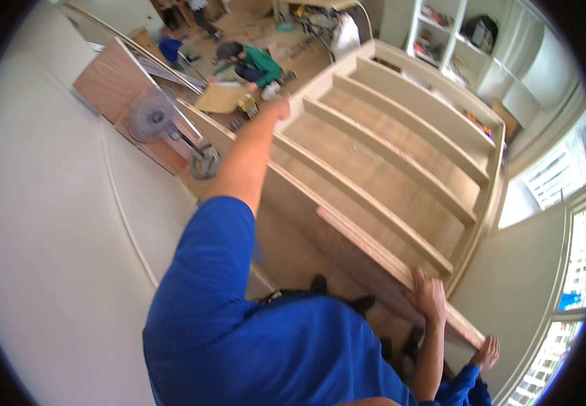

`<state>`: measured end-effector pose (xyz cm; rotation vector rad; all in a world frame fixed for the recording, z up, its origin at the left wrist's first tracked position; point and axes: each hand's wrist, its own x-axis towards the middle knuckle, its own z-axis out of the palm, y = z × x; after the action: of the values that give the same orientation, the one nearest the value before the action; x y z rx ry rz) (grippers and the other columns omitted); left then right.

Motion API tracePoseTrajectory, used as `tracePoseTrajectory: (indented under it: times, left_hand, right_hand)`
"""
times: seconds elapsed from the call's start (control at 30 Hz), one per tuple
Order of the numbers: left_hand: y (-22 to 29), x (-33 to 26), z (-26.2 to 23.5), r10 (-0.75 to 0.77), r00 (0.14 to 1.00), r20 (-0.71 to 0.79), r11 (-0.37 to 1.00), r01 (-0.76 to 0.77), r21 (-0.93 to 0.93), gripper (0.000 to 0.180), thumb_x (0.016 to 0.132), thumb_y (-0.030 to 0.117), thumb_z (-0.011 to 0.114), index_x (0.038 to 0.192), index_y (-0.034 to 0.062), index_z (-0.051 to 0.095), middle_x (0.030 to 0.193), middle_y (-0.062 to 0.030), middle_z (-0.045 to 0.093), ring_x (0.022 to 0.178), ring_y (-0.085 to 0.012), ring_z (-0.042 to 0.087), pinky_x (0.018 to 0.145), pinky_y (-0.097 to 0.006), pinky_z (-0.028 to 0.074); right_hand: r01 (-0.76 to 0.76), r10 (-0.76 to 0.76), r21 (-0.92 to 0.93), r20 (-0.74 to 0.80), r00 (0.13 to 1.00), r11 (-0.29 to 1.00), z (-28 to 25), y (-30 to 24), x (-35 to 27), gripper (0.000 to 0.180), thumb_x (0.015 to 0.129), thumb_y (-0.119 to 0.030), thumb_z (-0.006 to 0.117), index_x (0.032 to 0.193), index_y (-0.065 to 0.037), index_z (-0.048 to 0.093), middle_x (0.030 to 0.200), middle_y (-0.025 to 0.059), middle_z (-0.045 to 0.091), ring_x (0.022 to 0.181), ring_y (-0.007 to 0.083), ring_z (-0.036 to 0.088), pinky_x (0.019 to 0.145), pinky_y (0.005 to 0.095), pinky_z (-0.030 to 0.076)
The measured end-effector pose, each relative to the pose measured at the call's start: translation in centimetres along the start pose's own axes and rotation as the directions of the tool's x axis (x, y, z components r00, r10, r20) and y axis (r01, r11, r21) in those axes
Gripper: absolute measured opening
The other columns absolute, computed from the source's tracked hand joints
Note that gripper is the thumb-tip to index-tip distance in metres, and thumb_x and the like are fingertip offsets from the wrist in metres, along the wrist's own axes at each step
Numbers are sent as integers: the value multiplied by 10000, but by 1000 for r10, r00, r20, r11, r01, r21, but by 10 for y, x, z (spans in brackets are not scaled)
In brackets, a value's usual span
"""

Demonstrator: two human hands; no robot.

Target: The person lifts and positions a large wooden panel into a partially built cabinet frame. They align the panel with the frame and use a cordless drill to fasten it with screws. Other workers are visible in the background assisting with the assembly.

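Observation:
A large pale wooden shelf unit (397, 154), with long parallel boards across its inside, fills the middle and right in front of me. My left arm stretches far out, and my left hand (278, 109) is closed on the unit's near edge toward its far left corner. Lower right, my right hand (429, 298) grips the same side, fingers curled over the top of a board edge (367, 245). Farther along that edge, another person's hand (487, 353) in a blue sleeve also holds the board.
A standing fan (156, 118) and a reddish-brown panel (113, 88) stand by the left wall. Beyond, a person in green (259, 66) crouches on the floor beside a flat board (222, 98). White shelves (435, 30) are at the back right, windows (553, 169) at right.

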<state>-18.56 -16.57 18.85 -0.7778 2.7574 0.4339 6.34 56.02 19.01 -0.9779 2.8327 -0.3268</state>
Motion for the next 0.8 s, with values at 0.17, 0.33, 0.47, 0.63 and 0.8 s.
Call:
tracePoseTrajectory:
  times: [0.17,0.33,0.47,0.63,0.8]
  left_hand:
    - [112,-31,13,64,995,73,973,-79,219,878,973,44,528,1764,182,172,1506,-150,674,1076,-323,782,867,-503,617]
    - [106,-36,3,42,998,44,977,-51,205,741,989,91,557,1693,155,337,1392,-185,730,1033,-327,791,853,-503,621]
    - [118,-51,10,225,970,88,941,-239,240,443,969,240,708,1379,72,706,975,-211,799,749,-308,763,680,-452,623]
    - [207,-275,103,889,457,-1,456,-888,-65,826,834,665,846,1335,24,702,1309,-182,721,1213,-349,678,1069,-484,513]
    - [210,-386,157,943,303,137,286,-949,132,1182,746,666,871,1586,-49,447,1472,-205,619,1389,-374,557,1199,-501,387]
  right_hand:
    - [-163,157,115,56,986,980,-12,-6,-14,604,774,-312,915,1250,-62,641,989,206,751,908,453,720,785,551,554]
    - [-145,139,122,55,989,982,-14,-8,-10,615,769,-309,919,1261,-66,642,990,199,758,905,444,726,784,544,562]
    - [-112,107,152,45,993,982,-10,-5,-7,641,778,-321,913,1302,-71,640,974,197,759,898,446,724,787,545,557]
    - [-137,136,59,16,991,989,-2,3,-15,611,814,-325,873,1317,-72,637,1020,220,759,916,452,725,812,537,568]
    - [-124,121,87,43,992,988,-7,-2,-8,566,854,-307,845,1324,-78,630,992,234,755,907,459,724,795,534,574]
